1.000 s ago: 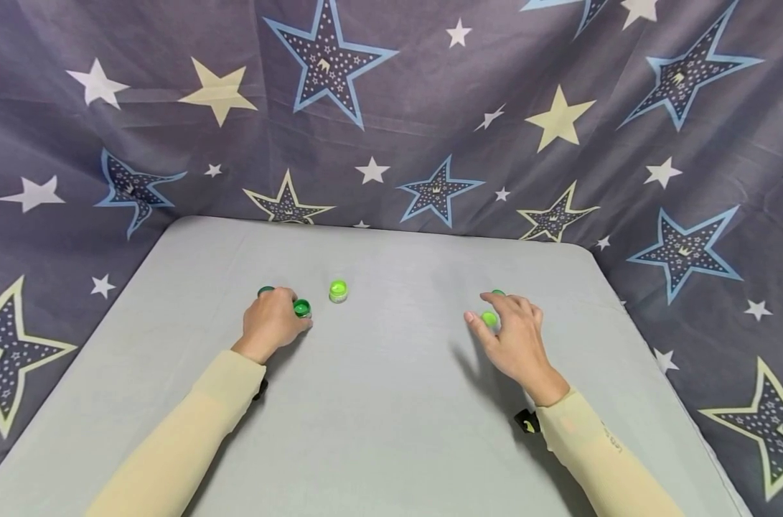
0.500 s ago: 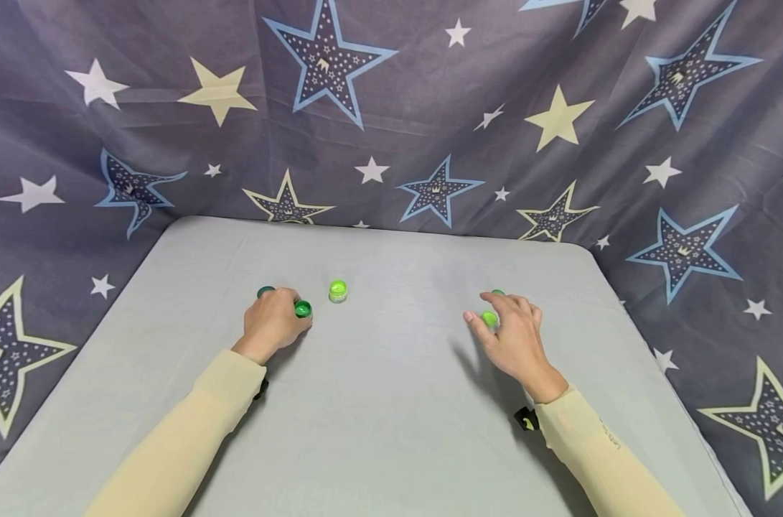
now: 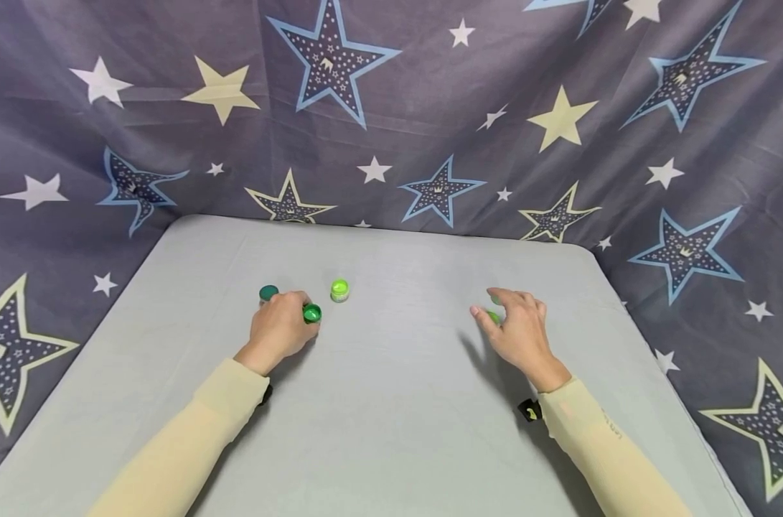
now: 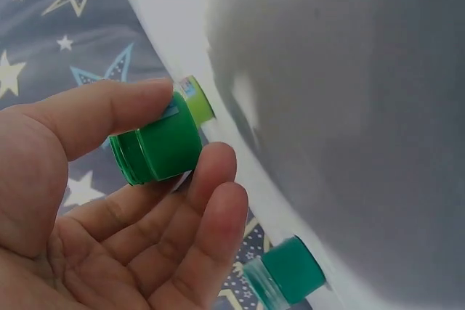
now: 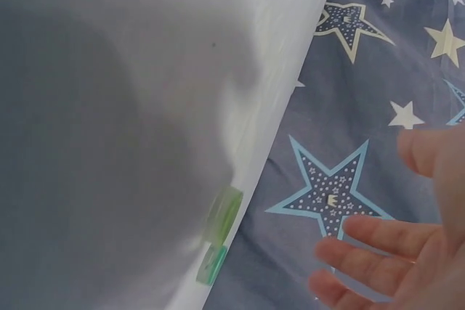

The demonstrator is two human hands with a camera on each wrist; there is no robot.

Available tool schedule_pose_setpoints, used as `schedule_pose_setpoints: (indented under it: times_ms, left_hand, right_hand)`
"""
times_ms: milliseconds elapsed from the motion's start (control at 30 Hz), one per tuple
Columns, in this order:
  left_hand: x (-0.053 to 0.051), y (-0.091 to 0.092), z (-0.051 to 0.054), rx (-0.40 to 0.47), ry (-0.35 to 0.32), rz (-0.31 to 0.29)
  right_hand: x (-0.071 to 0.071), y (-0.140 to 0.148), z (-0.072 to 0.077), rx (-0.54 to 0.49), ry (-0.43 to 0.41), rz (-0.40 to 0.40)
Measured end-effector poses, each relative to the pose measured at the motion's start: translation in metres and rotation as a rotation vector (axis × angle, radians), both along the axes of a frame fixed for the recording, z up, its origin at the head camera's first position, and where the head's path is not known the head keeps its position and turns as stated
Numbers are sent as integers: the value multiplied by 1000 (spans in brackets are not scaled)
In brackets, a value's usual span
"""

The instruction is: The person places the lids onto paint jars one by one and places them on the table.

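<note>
Across the pale grey cloth-covered table (image 3: 391,409), as logged from my head feed:

Item one: small cylindrical jar of mid-green plastic with a clear neck (image 4: 171,147), mouth facing up, glossy green within. Held by my left hand (image 3: 280,327), thumb on one side, fingers curled on the other. Both have shifted slightly toward the table's middle since the earlier frame. I cannot tell whether its base touches the table.

Item two: small cylindrical dark teal jar with a clear neck (image 4: 290,274), standing just left of that hand. Formerly half covered by the knuckles, now showing more fully.

Item three: small bright lime-green jar with a printed label (image 3: 339,290), upright, beyond and right of item one; position unchanged.

Items four and five: round translucent lime lid (image 5: 224,215) and round teal-green lid (image 5: 211,265), close together on the table's right half, both partly masked by fingers on my head feed.

Right hand (image 3: 522,334): holding nothing, thumb and forefinger spread wide near both lids. It has moved a little farther right.

Backdrop: dark grey-purple fabric curtain printed with stars (image 3: 410,108).
</note>
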State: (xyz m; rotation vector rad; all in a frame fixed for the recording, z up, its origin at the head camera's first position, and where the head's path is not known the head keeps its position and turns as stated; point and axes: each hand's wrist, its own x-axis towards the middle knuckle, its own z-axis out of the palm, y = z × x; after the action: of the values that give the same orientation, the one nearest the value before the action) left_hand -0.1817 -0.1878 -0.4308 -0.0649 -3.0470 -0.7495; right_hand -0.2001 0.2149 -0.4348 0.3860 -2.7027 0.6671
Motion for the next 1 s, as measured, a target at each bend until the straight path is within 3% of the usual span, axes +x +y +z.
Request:
schedule_pose_setpoints:
  times_ms: [400,1000]
  left_hand:
    - [16,17,2,67,51,-58]
    - [37,35,9,120,97,-117]
  right_hand:
    - [-14,10,-3,22,-1,-31]
    - [-39,22,-8,84,-82,-92]
